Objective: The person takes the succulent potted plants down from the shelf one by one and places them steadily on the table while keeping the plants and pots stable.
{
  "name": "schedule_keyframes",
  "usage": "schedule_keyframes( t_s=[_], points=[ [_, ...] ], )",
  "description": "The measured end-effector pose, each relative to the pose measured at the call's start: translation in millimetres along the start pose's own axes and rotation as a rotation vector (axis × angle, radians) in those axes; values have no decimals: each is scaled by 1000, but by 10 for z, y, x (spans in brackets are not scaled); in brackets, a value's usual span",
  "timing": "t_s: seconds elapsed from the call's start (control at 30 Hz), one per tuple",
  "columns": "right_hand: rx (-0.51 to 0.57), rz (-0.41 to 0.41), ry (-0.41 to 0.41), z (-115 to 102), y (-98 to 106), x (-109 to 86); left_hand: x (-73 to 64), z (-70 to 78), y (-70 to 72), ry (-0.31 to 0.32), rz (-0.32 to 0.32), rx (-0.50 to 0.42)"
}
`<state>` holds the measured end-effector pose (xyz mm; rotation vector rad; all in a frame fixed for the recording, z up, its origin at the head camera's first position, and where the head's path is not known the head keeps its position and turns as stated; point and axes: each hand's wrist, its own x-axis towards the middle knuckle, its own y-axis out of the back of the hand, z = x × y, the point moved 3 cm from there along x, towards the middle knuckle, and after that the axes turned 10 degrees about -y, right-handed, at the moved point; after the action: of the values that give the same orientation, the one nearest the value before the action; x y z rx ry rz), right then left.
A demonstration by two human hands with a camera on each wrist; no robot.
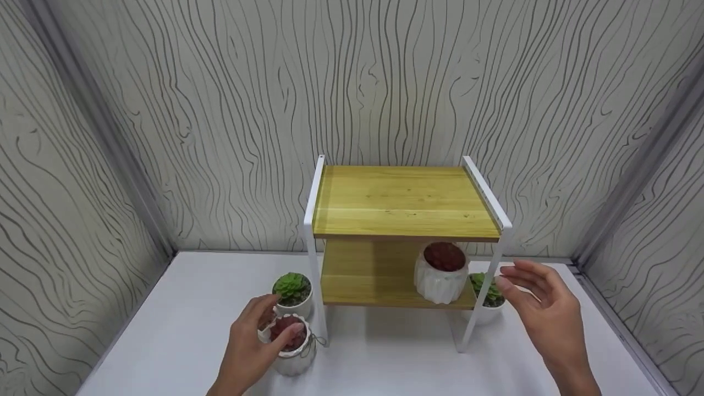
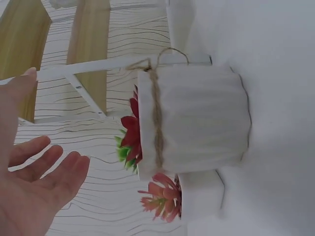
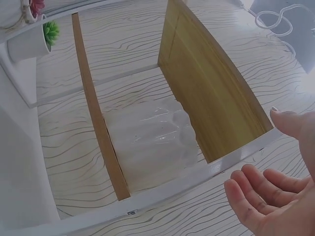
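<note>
My left hand [image 1: 250,338], thumb and fingers spread, is above a white pot [image 1: 297,362] with a red succulent and twine round its rim. The left wrist view shows a gap between that hand and the twine-tied pot [image 2: 202,115]. To the right, my right hand [image 1: 553,311] hovers beside the shelf's white frame, fingers loosely bent and holding nothing. Nearest to it is a white fluted pot [image 1: 440,285] with a dark red plant, standing at the right end of the lower wooden board [image 1: 363,275]. The right wrist view shows this fluted pot [image 3: 152,140] between both boards.
A two-tier shelf [image 1: 401,203] stands on the white table [image 1: 192,313]. Potted green succulents stand behind its left leg [image 1: 291,289] and right leg [image 1: 487,313]. A small pot [image 2: 202,194] with a pinkish succulent is beside the twine-tied one. Wood-patterned panels [image 1: 264,110] enclose the table.
</note>
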<state>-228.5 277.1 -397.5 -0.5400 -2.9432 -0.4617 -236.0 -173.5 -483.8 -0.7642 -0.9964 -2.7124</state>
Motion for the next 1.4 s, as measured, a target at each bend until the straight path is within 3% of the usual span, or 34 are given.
schedule_keyframes(
  t_s=[0.27, 0.43, 0.73, 1.07, 1.4],
  points=[
    [-20, 34, 1, -48, -47, -142, 155, 124, -66, 75, 27, -272],
    [13, 12, -5, -93, -91, -231, 249, 175, -90, 84, 69, -367],
    [2, 47, -83, -191, -224, -385, 313, 218, -113, 139, 110, -393],
    [-12, 80, -80, -260, -402, -469, 386, 303, -152, 101, 165, -485],
    [-5, 102, -72, -287, -544, -527, 431, 372, -229, 102, 168, -430]
  ],
)
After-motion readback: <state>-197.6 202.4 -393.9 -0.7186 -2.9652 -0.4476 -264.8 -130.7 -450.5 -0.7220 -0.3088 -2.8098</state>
